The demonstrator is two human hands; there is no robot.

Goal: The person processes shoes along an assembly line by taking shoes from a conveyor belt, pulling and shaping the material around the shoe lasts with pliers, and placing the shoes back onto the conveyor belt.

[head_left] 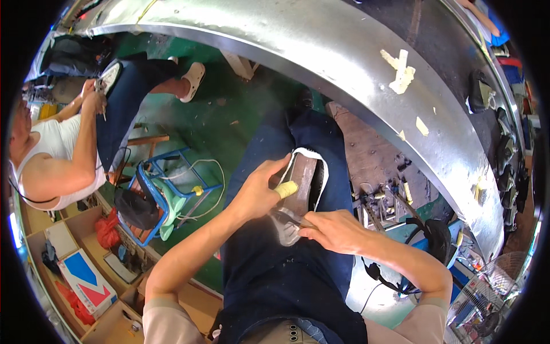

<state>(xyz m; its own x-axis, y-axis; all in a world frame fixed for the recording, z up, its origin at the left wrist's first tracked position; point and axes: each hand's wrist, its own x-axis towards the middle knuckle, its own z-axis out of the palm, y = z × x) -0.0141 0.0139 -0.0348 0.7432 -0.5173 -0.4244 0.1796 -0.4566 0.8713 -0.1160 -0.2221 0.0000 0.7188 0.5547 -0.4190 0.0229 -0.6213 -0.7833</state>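
Clasping a white-edged shoe (299, 192) on the navy-clad lap (252, 246) with the left hand (259, 194). Gripping a tool (298, 218) in the right hand (335, 230), at the shoe's near end.

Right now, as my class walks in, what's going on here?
A person is working on a white-rimmed shoe piece resting on dark blue cloth over their lap. The left hand, with yellow wrap on one digit, grips its side. The right hand holds a tool at its near end; the tool's exact kind is unclear. To the left, a co-worker holds a pale shoe.
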